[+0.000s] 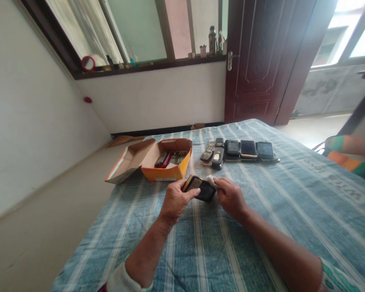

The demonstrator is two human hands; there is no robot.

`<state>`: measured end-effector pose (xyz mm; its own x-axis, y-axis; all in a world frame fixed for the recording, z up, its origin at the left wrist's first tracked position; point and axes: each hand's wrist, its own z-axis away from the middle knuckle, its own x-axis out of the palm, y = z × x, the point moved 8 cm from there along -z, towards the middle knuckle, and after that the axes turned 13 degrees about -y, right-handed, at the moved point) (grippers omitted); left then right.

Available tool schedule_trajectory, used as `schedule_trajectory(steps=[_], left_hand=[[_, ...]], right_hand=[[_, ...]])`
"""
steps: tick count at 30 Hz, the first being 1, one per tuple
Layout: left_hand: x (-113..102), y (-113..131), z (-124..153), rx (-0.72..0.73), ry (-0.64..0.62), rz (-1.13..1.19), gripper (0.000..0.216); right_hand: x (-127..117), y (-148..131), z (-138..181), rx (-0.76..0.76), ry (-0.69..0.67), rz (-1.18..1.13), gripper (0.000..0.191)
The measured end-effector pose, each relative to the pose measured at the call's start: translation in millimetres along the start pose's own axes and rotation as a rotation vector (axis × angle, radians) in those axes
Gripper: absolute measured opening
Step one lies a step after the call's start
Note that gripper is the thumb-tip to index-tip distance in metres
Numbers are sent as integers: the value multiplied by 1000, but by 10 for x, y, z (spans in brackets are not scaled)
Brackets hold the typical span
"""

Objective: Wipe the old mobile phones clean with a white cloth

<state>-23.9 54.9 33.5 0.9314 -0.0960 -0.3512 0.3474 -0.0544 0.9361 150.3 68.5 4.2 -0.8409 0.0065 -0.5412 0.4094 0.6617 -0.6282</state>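
Observation:
My left hand point(176, 200) is closed around a small dark mobile phone point(202, 190), held a little above the striped cloth. My right hand point(229, 196) pinches a small white cloth point(212, 180) against the phone's right end. An open orange cardboard box point(164, 172) stands just beyond my left hand, with a few phones point(167, 159) lying inside it. A row of several phones point(240, 150) lies on the table beyond my right hand.
The table point(292, 194) wears a blue-green striped cloth. A dark red door point(261, 61) stands behind it. A window sill point(146, 65) holds a bottle, cups and a red tape roll. Colourful fabric point(349, 156) sits at the right edge.

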Motion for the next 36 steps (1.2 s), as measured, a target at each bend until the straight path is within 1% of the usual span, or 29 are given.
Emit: schedule_trajectory(steps=[6, 11, 16, 19, 22, 25, 28, 33, 36], left_hand=[[-91, -53, -25, -68, -61, 50, 24], [-127, -141, -47, -94, -55, 118, 23], [-30, -274, -49, -103, 4, 288, 28], [69, -347, -63, -97, 23, 376, 31], [123, -378, -80, -81, 19, 397, 32], [134, -398, -103, -71, -17, 366, 34], [107, -426, -137, -52, -33, 271, 36], [92, -447, -191, -11, -2, -4, 22], [117, -451, -206, -23, 24, -158, 20]], right_hand=[[-1, 36, -5, 58, 18, -54, 29], [21, 162, 3, 177, 30, -146, 25], [-44, 294, 15, 300, 95, -259, 27], [-142, 324, 7, 319, 156, -279, 28], [-227, 316, -1, 318, 207, -269, 27], [-256, 285, -13, 312, 218, -272, 27], [-261, 259, -22, 307, 223, -296, 26], [-294, 271, -24, 291, 248, -294, 25], [-320, 293, -20, 270, 270, -274, 24]])
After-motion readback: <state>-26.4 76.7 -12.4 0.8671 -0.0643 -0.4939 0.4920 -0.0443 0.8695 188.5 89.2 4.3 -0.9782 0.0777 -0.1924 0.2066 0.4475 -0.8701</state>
